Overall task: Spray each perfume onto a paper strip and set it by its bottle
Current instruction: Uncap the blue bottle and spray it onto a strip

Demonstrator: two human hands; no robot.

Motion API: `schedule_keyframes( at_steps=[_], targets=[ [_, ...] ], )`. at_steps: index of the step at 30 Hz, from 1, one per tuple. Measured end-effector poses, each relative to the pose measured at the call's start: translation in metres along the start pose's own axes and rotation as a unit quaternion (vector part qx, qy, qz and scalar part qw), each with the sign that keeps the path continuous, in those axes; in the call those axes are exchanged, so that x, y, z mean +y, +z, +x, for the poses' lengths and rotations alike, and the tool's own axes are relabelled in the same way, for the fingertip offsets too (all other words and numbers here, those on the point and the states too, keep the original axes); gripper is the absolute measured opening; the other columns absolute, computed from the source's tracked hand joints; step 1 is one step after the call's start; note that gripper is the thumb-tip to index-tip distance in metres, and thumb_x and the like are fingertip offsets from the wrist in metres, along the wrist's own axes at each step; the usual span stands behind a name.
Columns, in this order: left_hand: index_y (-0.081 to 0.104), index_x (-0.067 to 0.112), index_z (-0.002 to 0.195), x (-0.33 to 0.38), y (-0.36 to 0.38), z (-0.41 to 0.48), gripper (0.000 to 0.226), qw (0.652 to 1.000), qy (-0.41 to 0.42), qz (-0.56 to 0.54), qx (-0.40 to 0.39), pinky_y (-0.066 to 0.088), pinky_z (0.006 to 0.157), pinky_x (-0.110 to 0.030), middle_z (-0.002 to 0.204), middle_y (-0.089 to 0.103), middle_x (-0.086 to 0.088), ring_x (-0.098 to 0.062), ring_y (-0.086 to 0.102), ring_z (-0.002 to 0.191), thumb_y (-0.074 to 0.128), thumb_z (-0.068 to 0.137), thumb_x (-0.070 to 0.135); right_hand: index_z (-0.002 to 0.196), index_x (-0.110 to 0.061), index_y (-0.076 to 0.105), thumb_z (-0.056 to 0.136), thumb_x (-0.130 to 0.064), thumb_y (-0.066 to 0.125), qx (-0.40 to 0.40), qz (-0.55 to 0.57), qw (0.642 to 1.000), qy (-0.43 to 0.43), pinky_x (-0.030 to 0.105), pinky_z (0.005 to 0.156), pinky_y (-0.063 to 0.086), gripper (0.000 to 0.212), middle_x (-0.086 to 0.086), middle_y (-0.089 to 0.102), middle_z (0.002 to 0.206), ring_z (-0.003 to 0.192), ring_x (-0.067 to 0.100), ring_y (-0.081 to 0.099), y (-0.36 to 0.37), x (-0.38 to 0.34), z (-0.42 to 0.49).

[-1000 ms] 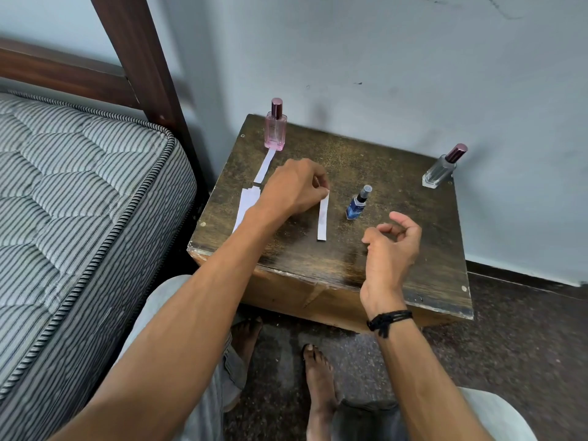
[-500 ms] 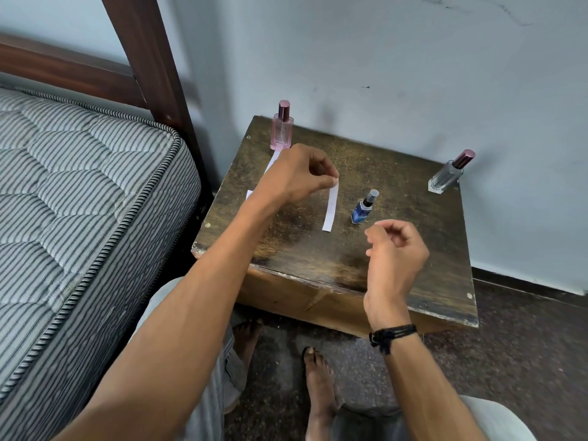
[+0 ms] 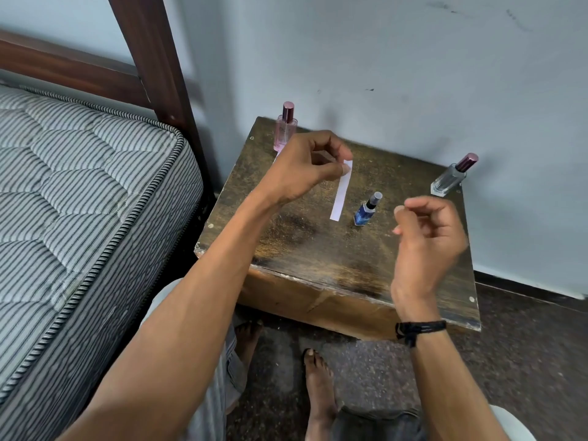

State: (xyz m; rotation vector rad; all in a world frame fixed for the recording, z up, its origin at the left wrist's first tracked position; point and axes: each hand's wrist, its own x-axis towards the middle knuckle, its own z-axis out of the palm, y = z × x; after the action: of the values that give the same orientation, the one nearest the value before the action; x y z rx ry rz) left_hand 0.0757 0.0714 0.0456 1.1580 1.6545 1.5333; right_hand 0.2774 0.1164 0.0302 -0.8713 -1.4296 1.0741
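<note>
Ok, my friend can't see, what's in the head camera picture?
A left hand pinches the top of a white paper strip beside a small blue perfume bottle on a dark wooden table. The right hand hovers nearby, loosely curled and empty. A pink bottle and a clear bottle stand at the back corners.

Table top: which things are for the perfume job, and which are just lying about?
For the job: paper strip pinched in the left hand, blue bottle, pink bottle, clear bottle.
Just there: mattress, bed post.
</note>
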Motion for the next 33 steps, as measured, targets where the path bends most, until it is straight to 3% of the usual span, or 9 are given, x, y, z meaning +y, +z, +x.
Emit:
schedule_keyframes(
  at_steps=[3, 7, 10, 13, 17, 21, 25, 29, 33],
  targets=[
    [0.064, 0.007, 0.095, 0.002, -0.001, -0.001, 0.018, 1.000, 0.021, -0.020, 0.005, 0.059, 0.084, -0.044, 0.088, 0.065, -0.010, -0.021, 0.063, 0.079, 0.076, 0.084, -0.001, 0.090, -0.025, 0.072, 0.084, -0.007, 0.074, -0.033, -0.027, 0.999, 0.004, 0.041, 0.067, 0.046, 0.019, 0.003, 0.069, 0.087, 0.076, 0.026, 0.059, -0.005, -0.009, 0.018],
    [0.061, 0.009, 0.096, 0.001, 0.000, 0.001, 0.022, 0.999, 0.026, -0.041, 0.005, 0.056, 0.087, -0.048, 0.089, 0.066, -0.008, -0.021, 0.062, 0.080, 0.077, 0.084, 0.000, 0.096, -0.029, 0.078, 0.089, -0.019, 0.077, -0.147, -0.132, 0.980, 0.029, 0.027, 0.077, 0.050, 0.012, -0.007, 0.074, 0.095, 0.082, 0.010, 0.064, 0.003, -0.024, 0.050],
    [0.060, 0.008, 0.096, 0.001, 0.002, 0.001, 0.024, 0.998, 0.035, -0.046, 0.006, 0.056, 0.088, -0.048, 0.089, 0.067, -0.011, -0.021, 0.064, 0.081, 0.078, 0.083, -0.002, 0.097, -0.038, 0.078, 0.090, -0.030, 0.078, -0.242, -0.202, 0.949, 0.017, 0.026, 0.086, 0.053, 0.011, -0.011, 0.076, 0.099, 0.093, 0.009, 0.070, 0.020, -0.036, 0.069],
    [0.058, 0.006, 0.097, 0.000, 0.003, 0.002, 0.027, 0.998, 0.043, -0.046, 0.006, 0.056, 0.089, -0.048, 0.091, 0.068, -0.023, -0.021, 0.066, 0.083, 0.078, 0.082, -0.003, 0.099, -0.035, 0.080, 0.088, -0.035, 0.080, -0.297, -0.235, 0.925, 0.021, 0.026, 0.083, 0.055, 0.011, -0.011, 0.077, 0.093, 0.091, 0.010, 0.072, 0.034, -0.040, 0.078],
    [0.057, 0.009, 0.095, -0.001, 0.002, 0.003, 0.029, 0.998, 0.047, -0.041, 0.003, 0.056, 0.088, -0.049, 0.094, 0.070, -0.027, -0.022, 0.068, 0.084, 0.079, 0.081, -0.003, 0.091, -0.034, 0.081, 0.085, -0.032, 0.083, -0.311, -0.239, 0.919, 0.031, 0.044, 0.091, 0.060, 0.006, -0.009, 0.078, 0.086, 0.088, 0.016, 0.074, 0.040, -0.038, 0.081],
    [0.057, 0.007, 0.096, -0.002, 0.002, 0.004, 0.029, 0.998, 0.047, -0.032, 0.006, 0.058, 0.087, -0.046, 0.092, 0.070, -0.023, -0.020, 0.068, 0.082, 0.080, 0.081, -0.002, 0.083, -0.032, 0.080, 0.085, -0.027, 0.083, -0.301, -0.227, 0.926, 0.031, 0.049, 0.091, 0.059, 0.006, -0.008, 0.078, 0.086, 0.088, 0.021, 0.074, 0.041, -0.039, 0.080],
    [0.058, 0.006, 0.097, -0.002, 0.004, 0.003, 0.027, 0.999, 0.043, -0.026, 0.000, 0.058, 0.086, -0.046, 0.090, 0.069, -0.020, -0.021, 0.068, 0.082, 0.080, 0.082, 0.002, 0.084, -0.029, 0.078, 0.088, -0.027, 0.080, -0.300, -0.243, 0.922, 0.033, 0.042, 0.086, 0.060, 0.005, -0.006, 0.077, 0.085, 0.085, 0.020, 0.072, 0.041, -0.039, 0.081],
    [0.061, 0.007, 0.100, -0.005, 0.003, 0.004, 0.024, 0.999, 0.005, -0.032, -0.013, 0.058, 0.088, -0.043, 0.093, 0.071, -0.015, -0.025, 0.071, 0.084, 0.079, 0.085, 0.012, 0.082, -0.031, 0.075, 0.091, -0.025, 0.077, -0.291, -0.233, 0.928, 0.014, 0.024, 0.076, 0.053, 0.011, -0.009, 0.075, 0.084, 0.074, 0.004, 0.066, 0.042, -0.044, 0.087],
    [0.067, 0.012, 0.114, -0.011, -0.006, 0.004, 0.029, 0.996, -0.059, 0.016, -0.068, 0.058, 0.094, -0.034, 0.105, 0.073, -0.013, -0.024, 0.071, 0.100, 0.077, 0.088, 0.016, 0.083, -0.030, 0.075, 0.091, -0.022, 0.077, -0.277, -0.216, 0.936, 0.002, 0.028, 0.082, 0.055, 0.012, -0.007, 0.077, 0.087, 0.081, 0.013, 0.070, 0.040, -0.051, 0.099]
  ],
)
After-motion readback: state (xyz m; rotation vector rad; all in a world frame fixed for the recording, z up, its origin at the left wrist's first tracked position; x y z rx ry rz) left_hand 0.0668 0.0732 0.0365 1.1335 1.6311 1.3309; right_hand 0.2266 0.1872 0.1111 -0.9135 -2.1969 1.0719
